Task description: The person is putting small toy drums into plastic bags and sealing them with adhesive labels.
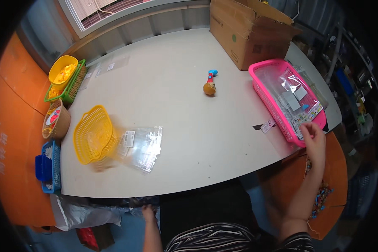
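Observation:
My right hand [315, 136] is at the near end of a pink basket [269, 103], fingers bent and pinched together; what they hold, if anything, cannot be made out. Inside that basket lie clear plastic bags [287, 82] with white labels and a colourful patterned strip. My left hand [148, 213] is low, just below the table's front edge, beside dark, shiny plastic; its fingers are too hidden to read. A small toy figure [210, 82] with a round brown head, red body and blue end lies alone on the white table [180, 105].
A yellow basket [94, 134], blurred at its right side, stands by flat clear bags [145, 147]. Small baskets [56, 119] line the left edge. A cardboard box [252, 38] stands at the back right. An orange bin [329, 168] with many small toys sits below my right arm.

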The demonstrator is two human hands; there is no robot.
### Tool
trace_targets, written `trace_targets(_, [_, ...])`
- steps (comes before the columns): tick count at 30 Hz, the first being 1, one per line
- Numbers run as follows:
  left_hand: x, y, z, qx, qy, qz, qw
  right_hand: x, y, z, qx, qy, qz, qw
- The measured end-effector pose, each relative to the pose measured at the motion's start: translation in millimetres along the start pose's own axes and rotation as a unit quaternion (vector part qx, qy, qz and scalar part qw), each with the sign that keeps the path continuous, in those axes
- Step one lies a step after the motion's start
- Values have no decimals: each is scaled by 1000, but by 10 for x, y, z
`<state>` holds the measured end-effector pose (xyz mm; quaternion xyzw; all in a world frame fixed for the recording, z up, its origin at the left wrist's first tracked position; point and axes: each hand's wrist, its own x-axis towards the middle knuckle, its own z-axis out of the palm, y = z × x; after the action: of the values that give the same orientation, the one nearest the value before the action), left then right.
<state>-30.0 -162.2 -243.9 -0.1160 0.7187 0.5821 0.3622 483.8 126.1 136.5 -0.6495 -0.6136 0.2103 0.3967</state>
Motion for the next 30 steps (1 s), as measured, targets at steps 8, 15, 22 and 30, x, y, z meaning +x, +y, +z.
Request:
trace_targets(8, [-1765,1046,637,302,-287,519,747,929,947,-111,-196,-59,-65,977])
trace_targets(15, [-1836,1711,1077,168,-152,699,678,945,925,318,-257,-132,-62,955])
trace_targets(22, [-1688,1777,1416,177,-76,732,653,971,841,192,-186,-96,-116,971])
trace_targets(30, [-1675,1761,1506,197,-30,756,623,1048,726,127,-199,-18,-129,971])
